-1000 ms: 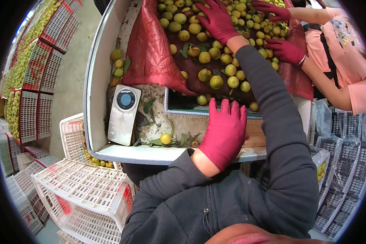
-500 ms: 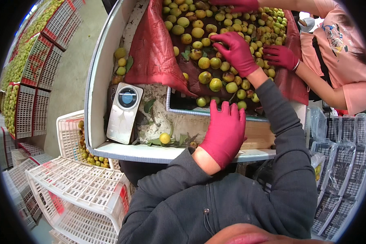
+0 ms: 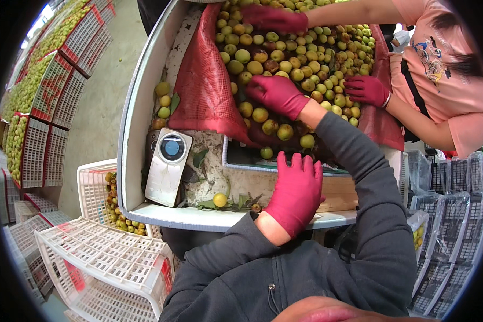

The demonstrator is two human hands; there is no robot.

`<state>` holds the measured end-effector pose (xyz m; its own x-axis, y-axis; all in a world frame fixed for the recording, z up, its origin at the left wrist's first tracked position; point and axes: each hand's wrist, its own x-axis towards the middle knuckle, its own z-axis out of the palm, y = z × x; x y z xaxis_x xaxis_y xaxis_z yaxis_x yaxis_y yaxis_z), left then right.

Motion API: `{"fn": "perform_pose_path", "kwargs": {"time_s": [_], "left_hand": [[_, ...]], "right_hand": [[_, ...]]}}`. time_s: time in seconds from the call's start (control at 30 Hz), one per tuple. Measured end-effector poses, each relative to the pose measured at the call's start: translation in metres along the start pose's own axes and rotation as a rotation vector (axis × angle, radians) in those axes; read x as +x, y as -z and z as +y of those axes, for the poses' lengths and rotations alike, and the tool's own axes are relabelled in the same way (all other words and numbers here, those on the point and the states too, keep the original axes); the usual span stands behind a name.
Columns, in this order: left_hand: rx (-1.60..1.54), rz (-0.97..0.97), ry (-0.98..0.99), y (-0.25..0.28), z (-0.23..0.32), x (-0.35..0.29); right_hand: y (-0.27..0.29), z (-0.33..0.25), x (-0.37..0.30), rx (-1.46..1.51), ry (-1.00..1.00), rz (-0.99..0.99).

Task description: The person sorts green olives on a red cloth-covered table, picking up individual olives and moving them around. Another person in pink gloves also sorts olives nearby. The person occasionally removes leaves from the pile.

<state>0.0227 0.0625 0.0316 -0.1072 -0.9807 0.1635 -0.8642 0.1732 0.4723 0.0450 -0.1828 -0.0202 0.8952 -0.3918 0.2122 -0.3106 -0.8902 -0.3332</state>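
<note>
My right hand (image 3: 279, 95), in a dark red glove, reaches over a spread of small round green-yellow fruit (image 3: 306, 56), some browned. Its fingers curl down among the fruit, and what they hold, if anything, is hidden. My left hand (image 3: 295, 193), in a brighter red glove, rests with fingers extended at the blue-white edged opening (image 3: 241, 161) in the table's near side. A few fruits lie just beyond its fingertips. The fruit lies on a dark surface flanked by red mesh cloth (image 3: 204, 102).
A co-worker's gloved hands (image 3: 367, 90) are over the fruit at the right and far side. A white phone-shaped device (image 3: 167, 167) lies on the table's left, near a yellow fruit (image 3: 220, 200). White crates (image 3: 104, 247) stand at lower left, and wrapped dark crates (image 3: 445, 225) at right.
My right hand has moved left and its fingers have curled. Fewer fruits lie by the opening. The co-worker's far hand has moved left. My left hand stays in place.
</note>
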Motion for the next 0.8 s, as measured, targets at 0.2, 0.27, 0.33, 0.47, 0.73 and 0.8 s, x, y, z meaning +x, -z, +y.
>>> {"fn": "perform_pose_path", "kwargs": {"time_s": [0.2, 0.27, 0.33, 0.47, 0.73, 0.8], "left_hand": [[0.067, 0.015, 0.034, 0.001, -0.004, -0.008], [0.046, 0.003, 0.029, 0.002, -0.003, -0.006], [0.039, -0.010, 0.028, 0.002, -0.002, -0.004], [0.015, -0.009, 0.008, 0.003, 0.000, -0.002], [0.003, 0.008, -0.004, -0.002, -0.004, -0.002], [0.002, 0.009, -0.005, -0.003, -0.003, -0.003]], "right_hand": [[0.044, -0.045, -0.003, 1.319, -0.677, -0.142], [0.047, -0.033, -0.002, 1.120, -0.480, -0.110], [0.034, -0.006, 0.004, 0.699, -0.130, 0.001], [0.012, 0.012, 0.062, 0.065, 0.085, 0.281], [-0.027, -0.007, 0.088, -0.277, 0.129, 0.385], [-0.009, -0.013, 0.093, -0.418, 0.023, 0.207]]}}
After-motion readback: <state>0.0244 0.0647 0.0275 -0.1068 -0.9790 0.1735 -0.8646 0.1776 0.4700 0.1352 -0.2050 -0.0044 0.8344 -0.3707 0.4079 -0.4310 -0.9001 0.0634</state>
